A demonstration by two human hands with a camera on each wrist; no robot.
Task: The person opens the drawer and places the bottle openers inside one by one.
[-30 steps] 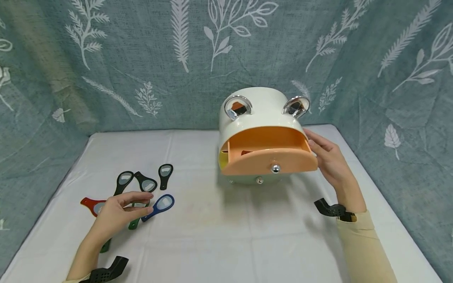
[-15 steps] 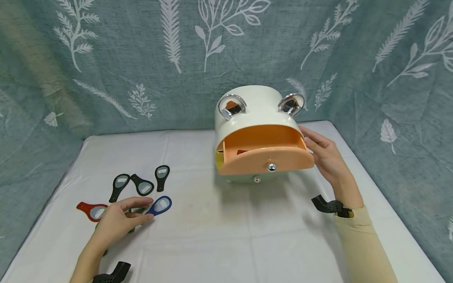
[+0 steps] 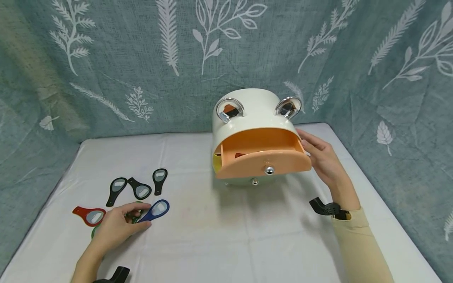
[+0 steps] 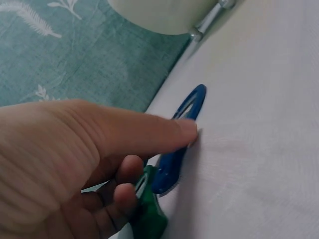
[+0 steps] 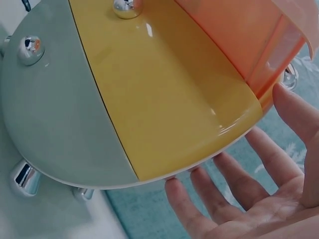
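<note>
Key relation: blue magnifier (image 3: 155, 210) sat right at the left grip (image 3: 118, 226), handle toward the palm, lens out past the fingertips. Long axis ran diagonally, handle near-left to lens far-right, lens end pointing roughly at the cabinet (image 3: 253, 112). Left grip was by far the nearer; right grip (image 3: 323, 161) was well apart, at the cabinet's right side.

Left grip state: index on the far side of the handle, thumb on the near side, tips apart with the handle between. Left wrist view had the thumb across the blue, hiding the contact, so can't tell if it was clamped. Blue looked to be on the tabletop (image 3: 198, 243); any lift at the handle end, can't tell. Green magnifier (image 4: 151, 214) was just beside that end, under the curled fingers.

Right grip: fingers spread, tips at the cabinet wall, wrapped round nothing. Orange drawer (image 3: 244, 167) stood pulled out.
</note>
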